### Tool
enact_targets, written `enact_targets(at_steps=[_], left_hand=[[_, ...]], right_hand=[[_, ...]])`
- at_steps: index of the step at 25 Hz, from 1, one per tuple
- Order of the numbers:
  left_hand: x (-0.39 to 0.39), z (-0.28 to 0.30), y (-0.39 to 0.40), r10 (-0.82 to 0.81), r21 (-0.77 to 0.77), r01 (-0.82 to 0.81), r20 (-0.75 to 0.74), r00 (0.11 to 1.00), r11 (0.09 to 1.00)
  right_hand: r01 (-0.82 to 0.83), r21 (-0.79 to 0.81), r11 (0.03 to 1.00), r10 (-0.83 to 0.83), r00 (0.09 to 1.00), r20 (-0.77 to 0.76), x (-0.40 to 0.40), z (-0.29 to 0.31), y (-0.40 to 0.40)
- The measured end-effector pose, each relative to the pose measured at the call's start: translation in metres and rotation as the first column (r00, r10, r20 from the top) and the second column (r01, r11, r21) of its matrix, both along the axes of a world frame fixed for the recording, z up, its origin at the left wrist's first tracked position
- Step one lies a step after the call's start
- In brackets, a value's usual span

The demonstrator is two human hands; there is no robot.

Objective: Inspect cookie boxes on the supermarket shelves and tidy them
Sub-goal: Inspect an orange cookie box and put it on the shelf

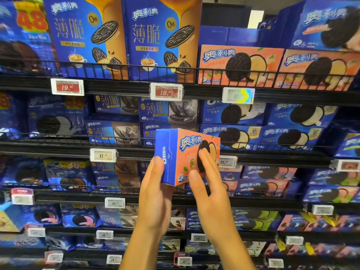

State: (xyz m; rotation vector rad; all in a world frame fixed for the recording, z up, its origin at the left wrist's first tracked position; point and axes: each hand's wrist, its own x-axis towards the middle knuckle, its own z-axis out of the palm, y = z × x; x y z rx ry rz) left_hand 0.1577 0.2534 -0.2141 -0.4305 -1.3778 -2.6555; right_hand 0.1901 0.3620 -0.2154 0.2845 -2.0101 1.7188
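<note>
I hold a peach-and-blue cookie box [181, 151] up in front of the middle shelves, tilted, with its blue end face turned to the left. My left hand [155, 190] grips it from below, thumb on the blue end. My right hand [206, 178] holds its peach front, thumb and fingers laid over the printed cookie. Matching peach boxes [239, 64] stand behind the wire rail on the top shelf at the right.
Black shelves [124, 152] with wire front rails carry rows of blue cookie boxes. Tall blue-and-orange boxes [161, 39] stand on the top shelf. Price tags [165, 91] clip to the shelf edges. A dark gap [224, 16] opens above the peach boxes.
</note>
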Motion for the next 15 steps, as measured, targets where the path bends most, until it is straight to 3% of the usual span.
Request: enact_targets(at_steps=[8, 13, 15], left_hand=[[0.006, 0.005, 0.015, -0.137, -0.304, 0.068, -0.212, 0.968, 0.95], [0.007, 0.004, 0.015, -0.185, -0.362, 0.098, -0.213, 0.96, 0.927], [0.001, 0.001, 0.011, -0.125, -0.344, 0.047, -0.209, 0.97, 0.938]], right_hand=[[-0.105, -0.282, 0.954, 0.111, 0.994, 0.005, -0.003, -0.011, 0.014], [-0.108, -0.635, 0.765, 0.119, 0.993, -0.025, -0.011, -0.008, 0.032], [-0.126, -0.725, 0.677, 0.149, 0.988, -0.032, -0.011, -0.007, 0.035]])
